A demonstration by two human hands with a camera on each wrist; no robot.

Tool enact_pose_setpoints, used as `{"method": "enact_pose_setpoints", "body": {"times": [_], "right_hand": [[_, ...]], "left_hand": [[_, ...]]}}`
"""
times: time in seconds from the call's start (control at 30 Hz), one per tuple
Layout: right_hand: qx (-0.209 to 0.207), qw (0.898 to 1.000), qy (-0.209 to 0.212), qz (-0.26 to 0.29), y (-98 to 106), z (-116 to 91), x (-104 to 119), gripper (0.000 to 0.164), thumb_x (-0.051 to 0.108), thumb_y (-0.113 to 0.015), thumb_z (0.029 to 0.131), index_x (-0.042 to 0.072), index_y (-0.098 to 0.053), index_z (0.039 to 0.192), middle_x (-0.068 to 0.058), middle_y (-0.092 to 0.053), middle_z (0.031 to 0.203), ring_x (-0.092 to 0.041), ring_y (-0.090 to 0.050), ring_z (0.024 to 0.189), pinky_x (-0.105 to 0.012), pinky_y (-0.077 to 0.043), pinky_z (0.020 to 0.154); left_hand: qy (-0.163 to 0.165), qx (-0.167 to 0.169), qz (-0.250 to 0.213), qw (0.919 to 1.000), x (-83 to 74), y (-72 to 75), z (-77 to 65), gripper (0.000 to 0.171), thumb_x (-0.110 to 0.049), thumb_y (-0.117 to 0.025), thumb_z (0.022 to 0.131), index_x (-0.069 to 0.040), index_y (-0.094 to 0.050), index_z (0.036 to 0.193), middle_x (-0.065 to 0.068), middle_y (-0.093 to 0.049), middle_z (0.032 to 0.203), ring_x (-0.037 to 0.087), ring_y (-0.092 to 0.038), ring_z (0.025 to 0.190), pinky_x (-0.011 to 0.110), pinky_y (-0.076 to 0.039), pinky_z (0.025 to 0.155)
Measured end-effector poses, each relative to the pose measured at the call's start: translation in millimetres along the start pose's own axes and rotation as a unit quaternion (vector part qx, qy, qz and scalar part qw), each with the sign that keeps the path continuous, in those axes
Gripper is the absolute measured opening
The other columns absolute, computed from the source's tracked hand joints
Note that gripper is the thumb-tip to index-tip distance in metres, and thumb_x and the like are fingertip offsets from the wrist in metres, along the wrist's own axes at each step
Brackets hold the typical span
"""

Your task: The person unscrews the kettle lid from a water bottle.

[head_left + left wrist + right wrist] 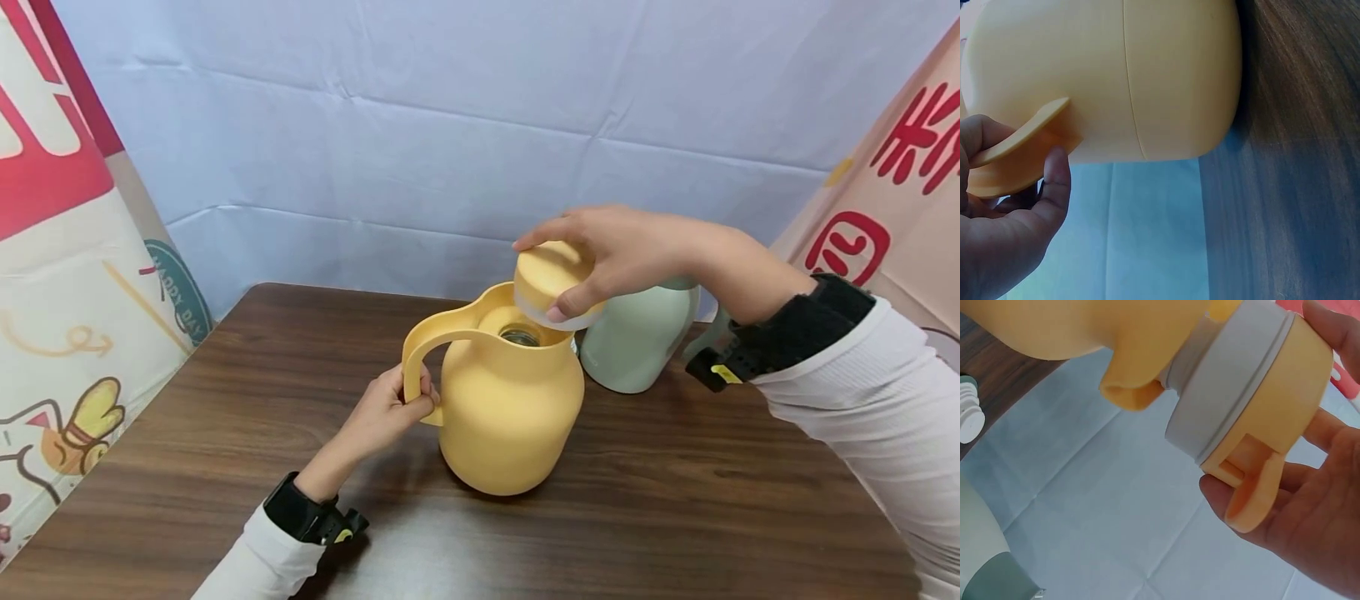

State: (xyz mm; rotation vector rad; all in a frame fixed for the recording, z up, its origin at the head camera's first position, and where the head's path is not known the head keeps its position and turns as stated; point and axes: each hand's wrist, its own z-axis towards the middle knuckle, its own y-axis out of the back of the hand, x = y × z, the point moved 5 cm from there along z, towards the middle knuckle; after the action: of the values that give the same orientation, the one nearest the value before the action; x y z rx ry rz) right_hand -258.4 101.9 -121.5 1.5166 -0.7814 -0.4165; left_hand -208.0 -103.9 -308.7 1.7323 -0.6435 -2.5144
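A yellow thermos jug (510, 408) stands upright on the wooden table, its mouth uncovered and a dark round opening visible inside. My left hand (390, 404) grips the lower part of the jug's handle (1041, 131), fingers curled round it. Above the right side of the jug's mouth, my right hand (618, 250) holds the yellow lid (551, 271) by its edge, slightly tilted. In the right wrist view the lid shows a pale grey lower ring (1229, 381) and a small yellow lever (1257, 494) sticking out; its narrow end is close to the jug's spout (1132, 387).
Behind the jug on the right stands a pale green vessel (637, 333), partly hidden by my right hand and arm. A white ribbed piece (969, 412) lies at the table's edge in the right wrist view. A light blue cloth (450, 167) hangs behind the table (300, 358).
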Motion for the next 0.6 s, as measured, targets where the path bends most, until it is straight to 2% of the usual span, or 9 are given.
{"method": "enact_pose_setpoints", "body": {"times": [0.33, 0.6], "right_hand": [[-0.008, 1.0, -0.012, -0.002, 8, -14, -4, 0.067, 0.039, -0.075, 0.075, 0.022, -0.048, 0.135, -0.003, -0.052, 0.123, -0.022, -0.048, 0.104, -0.041, -0.037, 0.083], [-0.021, 0.999, -0.026, 0.003, 15, -27, -8, 0.069, 0.037, -0.077, 0.075, 0.024, -0.047, 0.135, -0.003, -0.053, 0.116, -0.021, -0.048, 0.098, -0.039, -0.038, 0.077]], "left_hand": [[0.001, 0.002, -0.009, 1.0, -0.1, -0.4, -0.5, 0.012, 0.009, -0.053, 0.085, -0.002, -0.051, 0.083, 0.012, -0.06, 0.086, 0.022, -0.06, 0.083, 0.028, -0.046, 0.063], [-0.003, 0.005, -0.008, 1.0, 0.8, -0.8, -0.4, 0.011, 0.009, -0.053, 0.085, -0.002, -0.051, 0.083, 0.012, -0.061, 0.086, 0.021, -0.06, 0.081, 0.029, -0.046, 0.063]]}}
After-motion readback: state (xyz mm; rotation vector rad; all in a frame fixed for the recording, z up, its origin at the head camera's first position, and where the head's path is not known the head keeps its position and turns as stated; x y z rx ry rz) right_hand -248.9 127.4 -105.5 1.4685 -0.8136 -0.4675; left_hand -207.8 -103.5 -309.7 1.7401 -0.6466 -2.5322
